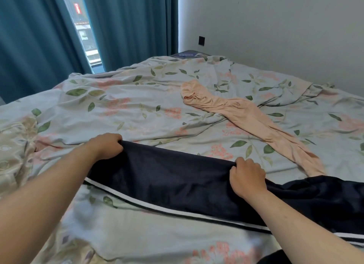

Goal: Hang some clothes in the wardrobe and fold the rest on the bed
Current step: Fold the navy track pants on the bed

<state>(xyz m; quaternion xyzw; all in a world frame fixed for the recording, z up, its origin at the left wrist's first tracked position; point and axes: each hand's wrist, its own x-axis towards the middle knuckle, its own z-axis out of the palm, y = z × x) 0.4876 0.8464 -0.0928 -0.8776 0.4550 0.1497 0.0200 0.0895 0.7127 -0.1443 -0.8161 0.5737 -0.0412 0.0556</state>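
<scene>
Left hand (107, 145) grips the far-left corner of the navy trousers (177, 179), fingers curled over the top edge, knuckles up. Right hand (247, 178) pinches the same far edge further right, thumb and fingers bunched on the fabric. Both hands are holding cloth, neither is free.

Key relation: the trousers' long axis runs left to right and slightly toward the camera on the right, from the end at the left hand down to the bottom-right of the frame and out of view. The white side stripe (157, 205) runs along the near edge, parallel to that axis. The hands sit on the far edge, well apart along it; the garment body lies on the near side of both hands, between them and the person. The left hand holds the end of the garment; the right hand is partway along, and a crumpled length continues past it to the right.

Judgement: the step is flattening or starting a fold, likely either end-to-end along the axis or drawing the far edge toward the stripe.

Peach tights (242, 114) lie right of centre, beyond the trousers, running diagonally, lower end just beside the navy cloth near the right hand. Everything rests on the floral bed (122, 106). Teal curtains (126, 25) hang beyond the bed on the left. No wardrobe in view.
</scene>
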